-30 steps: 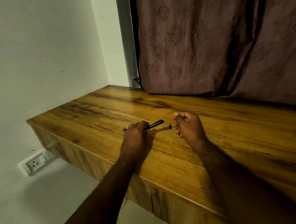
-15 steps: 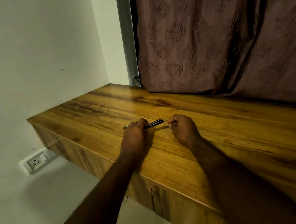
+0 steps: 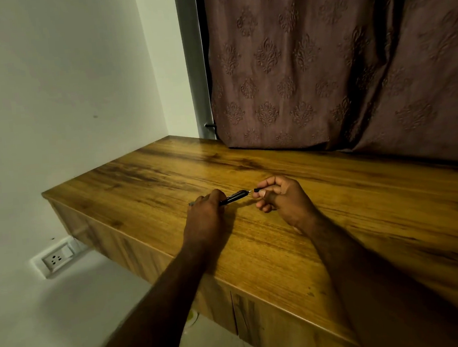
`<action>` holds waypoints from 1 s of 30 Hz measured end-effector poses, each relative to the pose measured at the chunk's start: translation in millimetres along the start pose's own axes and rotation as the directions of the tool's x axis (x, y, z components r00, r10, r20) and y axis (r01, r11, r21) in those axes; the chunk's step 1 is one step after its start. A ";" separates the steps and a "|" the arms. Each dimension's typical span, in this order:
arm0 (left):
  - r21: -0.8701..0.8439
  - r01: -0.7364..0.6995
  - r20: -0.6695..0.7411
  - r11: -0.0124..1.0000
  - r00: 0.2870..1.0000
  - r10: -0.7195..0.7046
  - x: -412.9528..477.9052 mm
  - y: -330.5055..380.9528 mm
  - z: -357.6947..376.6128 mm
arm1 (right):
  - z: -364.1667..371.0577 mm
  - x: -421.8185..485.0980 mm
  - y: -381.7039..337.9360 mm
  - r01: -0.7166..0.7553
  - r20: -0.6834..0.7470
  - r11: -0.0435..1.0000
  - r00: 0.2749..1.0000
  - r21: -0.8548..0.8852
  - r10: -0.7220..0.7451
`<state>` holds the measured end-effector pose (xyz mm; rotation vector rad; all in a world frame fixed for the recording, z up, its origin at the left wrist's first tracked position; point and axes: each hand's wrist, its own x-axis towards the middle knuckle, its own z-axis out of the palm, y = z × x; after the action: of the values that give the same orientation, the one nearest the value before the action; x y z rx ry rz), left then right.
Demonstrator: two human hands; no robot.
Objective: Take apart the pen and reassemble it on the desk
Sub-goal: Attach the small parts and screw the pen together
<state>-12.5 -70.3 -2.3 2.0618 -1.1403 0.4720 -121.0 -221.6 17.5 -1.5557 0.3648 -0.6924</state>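
Note:
A black pen body (image 3: 234, 197) lies almost level just above the wooden desk (image 3: 327, 247), its tip end pointing right. My left hand (image 3: 205, 217) is closed around its left part, and a short grey end (image 3: 192, 203) pokes out to the left of the fist. My right hand (image 3: 281, 196) pinches a small black tip piece (image 3: 257, 190) between thumb and forefinger. That piece sits a short gap to the right of the pen's thin bare end. My left fist hides the middle of the pen.
A brown patterned curtain (image 3: 337, 65) hangs down to the back of the desk. A white wall (image 3: 60, 91) runs along the left, with a socket (image 3: 57, 258) below the desk's left end. The desk's front edge (image 3: 233, 285) runs diagonally under my forearms.
My right hand, which met the pen's right end half a second ago, has drawn slightly right with the small black piece, leaving a small gap. My left hand has stayed on the pen.

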 end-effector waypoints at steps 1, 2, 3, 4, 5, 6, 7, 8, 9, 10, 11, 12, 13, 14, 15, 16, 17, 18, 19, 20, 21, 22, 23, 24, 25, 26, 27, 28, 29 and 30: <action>-0.002 -0.004 -0.004 1.000 1.000 0.004 -0.4 -0.1 0.1 | 0.7 -0.3 -0.1 0.002 0.002 1.000 1.000 -0.007 -0.002; -0.002 -0.003 -0.004 1.000 1.000 0.003 -0.4 -0.2 0.1 | 1.6 -0.5 -0.4 0.004 0.002 1.000 1.000 -0.016 -0.003; -0.004 0.000 -0.005 1.000 1.000 0.000 -0.2 0.0 0.0 | 2.4 -0.8 -0.4 0.006 0.000 1.000 1.000 -0.026 -0.006; -0.007 0.000 -0.010 1.000 1.000 -0.001 0.0 0.3 -0.1 | 3.0 -1.0 -0.4 0.011 -0.001 0.999 1.000 -0.037 -0.011; -0.007 0.000 -0.015 1.000 1.000 0.000 0.2 0.7 -0.4 | 3.5 -0.8 -0.2 0.016 -0.003 0.999 1.000 -0.045 -0.016; -0.002 0.003 -0.015 1.000 1.000 -0.003 0.3 1.2 -0.9 | 3.6 -0.9 0.2 0.020 -0.004 0.999 1.000 -0.050 -0.020; 0.005 0.012 -0.008 1.000 1.000 -0.012 0.3 1.8 -1.3 | 3.5 -0.7 0.5 0.024 -0.004 0.998 1.000 -0.054 -0.024; 0.013 0.021 0.001 1.000 1.000 -0.021 0.3 2.2 -1.6 | 3.2 -0.5 0.9 0.028 -0.005 0.998 1.000 -0.056 -0.028; 0.016 0.026 0.009 1.000 1.000 -0.026 0.3 2.5 -1.8 | 2.7 -0.2 1.4 0.032 -0.006 0.998 0.999 -0.056 -0.032; 0.016 0.024 0.012 1.000 1.000 -0.024 0.3 2.6 -1.9 | 2.2 0.1 1.8 0.034 -0.008 0.998 0.999 -0.052 -0.035; 0.015 0.020 0.012 1.000 1.000 -0.020 0.2 2.9 -1.9 | 1.8 0.4 2.3 0.035 -0.012 0.998 0.999 -0.045 -0.036; 0.013 0.015 0.012 1.000 1.000 -0.015 0.2 3.2 -2.3 | 1.5 0.8 2.6 0.035 -0.016 0.999 0.999 -0.039 -0.036; 0.011 0.013 0.013 1.000 1.000 -0.013 0.0 3.5 -2.5 | 1.3 1.3 3.2 0.035 -0.018 0.999 0.999 -0.037 -0.035; 0.007 0.014 0.016 1.000 1.000 -0.014 0.1 3.4 -2.7 | 1.2 1.8 3.6 0.035 -0.017 0.998 0.999 -0.043 -0.036; 0.001 0.020 0.023 1.000 1.000 -0.020 0.4 3.0 -3.0 | 1.3 2.4 4.1 0.036 -0.016 0.998 0.999 -0.051 -0.037; -0.001 0.026 0.032 1.000 0.999 -0.026 0.7 2.9 -3.4 | 1.1 2.6 4.7 0.037 -0.014 0.998 0.999 -0.058 -0.038; 0.001 0.028 0.038 1.000 0.999 -0.028 0.9 2.9 -3.6 | 1.0 3.2 5.2 0.038 -0.013 0.997 0.999 -0.063 -0.039; 0.004 0.026 0.037 1.000 0.999 -0.027 0.6 3.1 -3.8 | 0.7 3.5 5.7 0.038 -0.013 0.997 0.999 -0.067 -0.039; 0.006 0.025 0.034 1.000 0.999 -0.025 0.7 3.5 -3.9 | 0.5 3.8 6.1 0.036 -0.013 0.997 0.999 -0.071 -0.037; 0.007 0.025 0.030 1.000 0.999 -0.025 0.6 3.9 -3.9 | 0.2 4.1 6.5 0.033 -0.014 0.997 0.999 -0.076 -0.034; 0.006 0.026 0.030 1.000 0.999 -0.027 0.7 4.0 -3.7 | 0.0 4.4 6.8 0.028 -0.014 0.996 0.999 -0.080 -0.029; 0.004 0.028 0.031 1.000 0.999 -0.028 0.8 3.7 -3.6 | -0.1 4.6 7.0 0.022 -0.016 0.996 1.000 -0.084 -0.024; 0.003 0.030 0.034 1.000 0.999 -0.030 0.9 3.0 -3.4 | -0.1 4.8 7.2 0.018 -0.017 0.996 1.000 -0.087 -0.020; 0.006 0.032 0.038 0.999 0.999 -0.032 1.4 2.0 -3.2 | -0.1 4.9 7.3 0.016 -0.018 0.996 1.000 -0.089 -0.018; 0.012 0.033 0.041 0.999 0.999 -0.034 1.6 1.0 -3.1 | -0.1 4.8 7.2 0.016 -0.018 0.996 1.000 -0.090 -0.018; 0.018 0.032 0.042 0.999 0.999 -0.033 1.9 0.3 -2.9 | -0.2 4.5 7.1 0.018 -0.017 0.996 1.000 -0.093 -0.020; 0.018 0.029 0.038 0.999 0.999 -0.030 1.6 0.2 -2.7 | -0.2 4.2 6.8 0.020 -0.017 0.995 1.000 -0.095 -0.021; 0.012 0.024 0.030 1.000 0.999 -0.025 1.2 0.6 -2.6 | -0.3 3.8 6.7 0.022 -0.016 0.995 1.000 -0.098 -0.023; 0.004 0.018 0.021 1.000 1.000 -0.018 0.8 1.1 -2.5 | -0.2 3.5 6.7 0.024 -0.016 0.995 1.000 -0.102 -0.025; 0.001 0.012 0.012 1.000 1.000 -0.012 0.4 1.5 -2.3 | 0.0 3.3 6.8 0.026 -0.014 0.994 1.000 -0.107 -0.027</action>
<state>-13.5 -69.4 0.1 2.0735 -1.1343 0.4547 -117.3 -224.4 11.5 -1.6596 0.3989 -0.7159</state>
